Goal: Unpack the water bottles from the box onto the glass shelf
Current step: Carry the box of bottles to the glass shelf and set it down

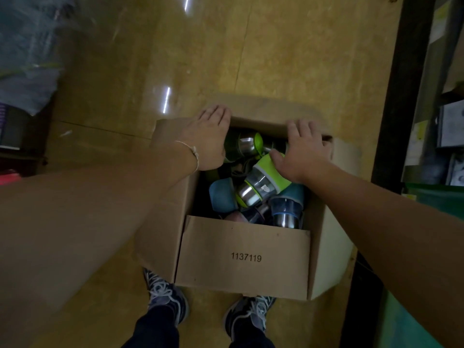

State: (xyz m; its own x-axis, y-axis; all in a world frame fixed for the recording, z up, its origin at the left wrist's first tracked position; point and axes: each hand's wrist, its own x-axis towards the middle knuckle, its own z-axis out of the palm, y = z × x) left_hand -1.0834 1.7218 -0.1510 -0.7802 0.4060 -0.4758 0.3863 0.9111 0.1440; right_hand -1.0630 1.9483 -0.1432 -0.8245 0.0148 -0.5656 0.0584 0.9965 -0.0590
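The unpacking is at its very start: the box (244, 257) sits on the floor (200, 59) at the person's feet, open at the top and full of water bottles (261, 183) lying in a jumble, green-capped ones over blue ones, none of them lifted out. Both hands are on the far flap (261, 123). The left hand (209, 139) lies with its fingers straight and close together over the far left corner, and the right hand (301, 151) rests flat with fingers slightly spread, its thumb just beside the topmost green bottle; neither holds a bottle. This looks like the flap being pressed back to clear the opening. The next move calls for one hand to drop onto the top bottle, which lies tilted and loose, and close round its body. No glass shelf can be made out here; only dark shelving (447, 121) at the right edge.
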